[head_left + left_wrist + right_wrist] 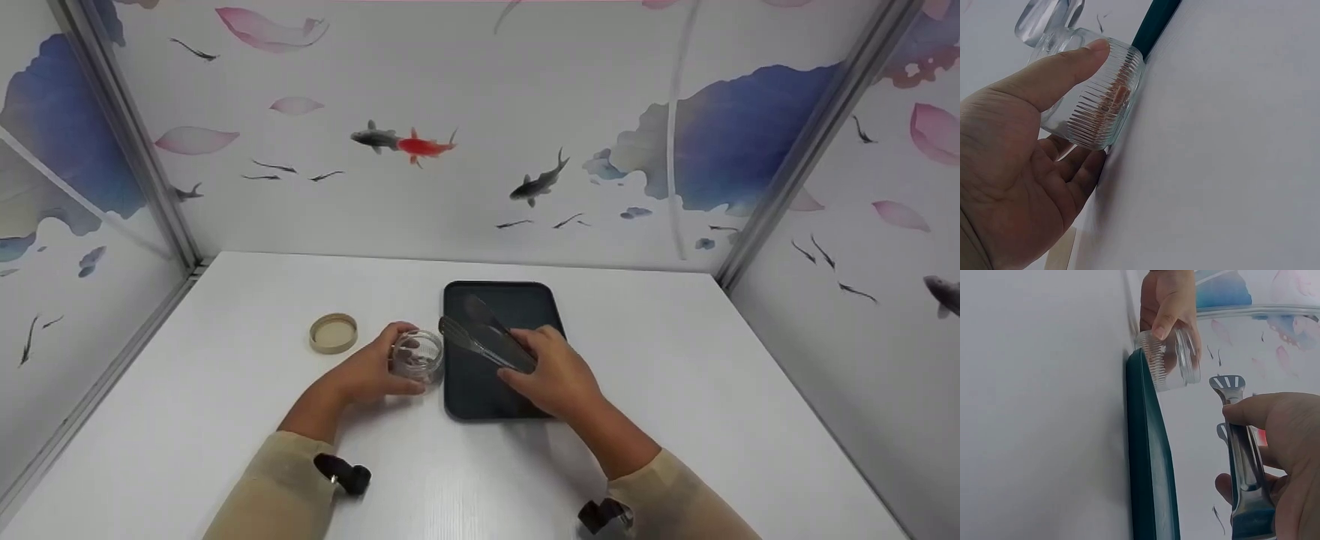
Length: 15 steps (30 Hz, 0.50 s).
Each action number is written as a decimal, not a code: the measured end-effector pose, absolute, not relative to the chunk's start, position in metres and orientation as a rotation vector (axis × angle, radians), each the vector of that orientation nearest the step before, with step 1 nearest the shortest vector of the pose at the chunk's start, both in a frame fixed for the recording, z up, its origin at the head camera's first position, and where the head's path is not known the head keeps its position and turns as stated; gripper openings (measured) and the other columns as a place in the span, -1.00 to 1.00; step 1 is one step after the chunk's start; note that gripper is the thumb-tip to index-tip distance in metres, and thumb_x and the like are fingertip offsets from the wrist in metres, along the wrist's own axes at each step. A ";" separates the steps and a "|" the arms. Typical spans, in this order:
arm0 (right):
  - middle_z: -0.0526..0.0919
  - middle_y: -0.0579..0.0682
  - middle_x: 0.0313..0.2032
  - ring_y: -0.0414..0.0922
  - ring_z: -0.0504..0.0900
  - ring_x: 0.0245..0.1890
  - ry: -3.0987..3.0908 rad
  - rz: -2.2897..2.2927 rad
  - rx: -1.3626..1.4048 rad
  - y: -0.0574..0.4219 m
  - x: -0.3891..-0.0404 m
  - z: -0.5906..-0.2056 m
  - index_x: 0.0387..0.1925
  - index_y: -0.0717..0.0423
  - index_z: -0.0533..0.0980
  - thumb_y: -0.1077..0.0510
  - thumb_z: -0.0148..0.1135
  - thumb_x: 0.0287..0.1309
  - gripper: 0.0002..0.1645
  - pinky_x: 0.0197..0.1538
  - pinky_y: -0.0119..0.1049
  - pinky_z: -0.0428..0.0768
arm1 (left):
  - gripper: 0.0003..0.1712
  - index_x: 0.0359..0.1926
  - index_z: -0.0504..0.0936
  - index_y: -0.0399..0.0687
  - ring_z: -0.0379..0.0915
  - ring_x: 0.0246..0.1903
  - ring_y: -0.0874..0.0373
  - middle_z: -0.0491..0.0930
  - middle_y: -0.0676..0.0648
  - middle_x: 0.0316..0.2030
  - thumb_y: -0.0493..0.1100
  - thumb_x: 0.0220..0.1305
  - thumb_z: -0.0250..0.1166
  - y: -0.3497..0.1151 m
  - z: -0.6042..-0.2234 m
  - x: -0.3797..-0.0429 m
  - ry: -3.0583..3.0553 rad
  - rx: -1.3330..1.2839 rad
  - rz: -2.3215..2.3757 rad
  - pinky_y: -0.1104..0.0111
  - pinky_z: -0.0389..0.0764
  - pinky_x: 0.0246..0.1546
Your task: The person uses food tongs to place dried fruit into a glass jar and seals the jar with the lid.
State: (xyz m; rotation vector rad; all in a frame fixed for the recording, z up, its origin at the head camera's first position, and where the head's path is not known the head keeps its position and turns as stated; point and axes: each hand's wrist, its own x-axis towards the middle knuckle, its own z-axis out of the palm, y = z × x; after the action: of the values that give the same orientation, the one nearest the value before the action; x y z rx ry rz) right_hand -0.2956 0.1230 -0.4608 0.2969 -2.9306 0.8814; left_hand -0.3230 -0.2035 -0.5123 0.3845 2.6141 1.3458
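Note:
A clear glass jar [418,355] with a ribbed lower part stands lidless on the table, against the tray's left edge. My left hand [375,366] grips it from the left, thumb on the near side and fingers around the far side. Brownish tones show through the jar's ribs [1112,101] in the left wrist view. My right hand [553,371] holds metal tongs [1247,467] above the dark tray [480,397]. The slotted ends of the tongs point toward the jar, near its rim in the head view, their two arms spread apart.
To the left of the jar, a round tan lid [334,333] lies on the white table [247,322]. White panels [465,210] printed with fish and petals enclose the table at the back and both sides.

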 end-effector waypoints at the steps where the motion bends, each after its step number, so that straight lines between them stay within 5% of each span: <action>1: 0.60 -0.15 0.14 -0.13 0.59 0.01 -2.933 0.875 0.291 0.126 -0.297 -0.461 0.46 -0.27 0.52 -0.19 0.58 0.18 -0.18 0.11 -0.10 0.63 | 0.16 0.53 0.20 0.36 0.44 0.39 -0.08 0.49 -0.08 0.40 0.09 0.04 0.73 -0.203 -0.512 -0.323 2.612 0.380 1.345 -0.08 0.37 0.46; 15: 0.57 0.03 0.25 -0.03 0.61 0.10 -2.925 0.854 0.219 0.164 -0.319 -0.463 0.53 -0.12 0.44 -0.21 0.51 0.25 -0.12 0.18 0.00 0.61 | 0.17 0.55 0.17 0.36 0.50 0.32 0.01 0.47 0.03 0.44 0.10 0.06 0.71 -0.205 -0.513 -0.324 2.576 0.392 1.363 0.02 0.40 0.38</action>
State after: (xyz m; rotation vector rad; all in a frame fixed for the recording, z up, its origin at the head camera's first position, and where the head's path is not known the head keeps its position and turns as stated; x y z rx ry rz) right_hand -0.3192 0.1644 -0.4628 0.2192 -2.9251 0.8537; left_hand -0.3236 -0.2046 -0.5132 0.3924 2.5758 1.3628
